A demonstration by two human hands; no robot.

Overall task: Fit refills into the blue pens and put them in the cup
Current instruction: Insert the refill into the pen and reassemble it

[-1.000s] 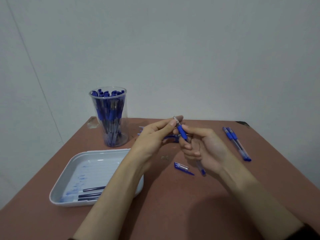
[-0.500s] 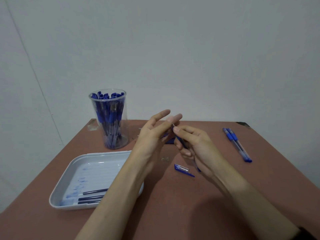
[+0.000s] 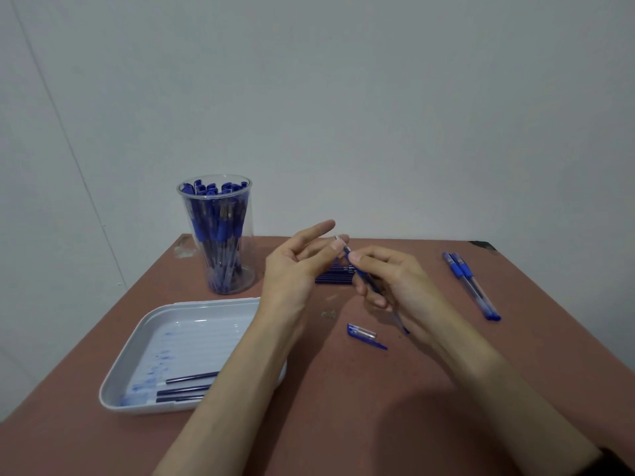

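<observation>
1. Right hand [image 3: 395, 286]: fingers curled round the barrel of a blue pen [image 3: 365, 274], held tilted above the bench [image 3: 343, 417] with its tip end up and away from the person.
2. Left hand [image 3: 295, 266]: index finger extended. The thumb and another fingertip meet at the pen's tip end, but the view does not show whether they pinch it or only touch it.
3. Cup [image 3: 216, 235]: clear, upright, at the far left of the bench, packed with blue pens.
4. Tray [image 3: 137, 352]: white, near the left edge. Dark refills [image 3: 189, 386] lie in its near end.
5. Pen cap [image 3: 362, 334]: lies on the bench just below the hands.
6. Two capped pens [image 3: 470, 286]: lie side by side, well to the right.
7. A blue stack [image 3: 335, 274], possibly more refills: lies behind the hands.
</observation>
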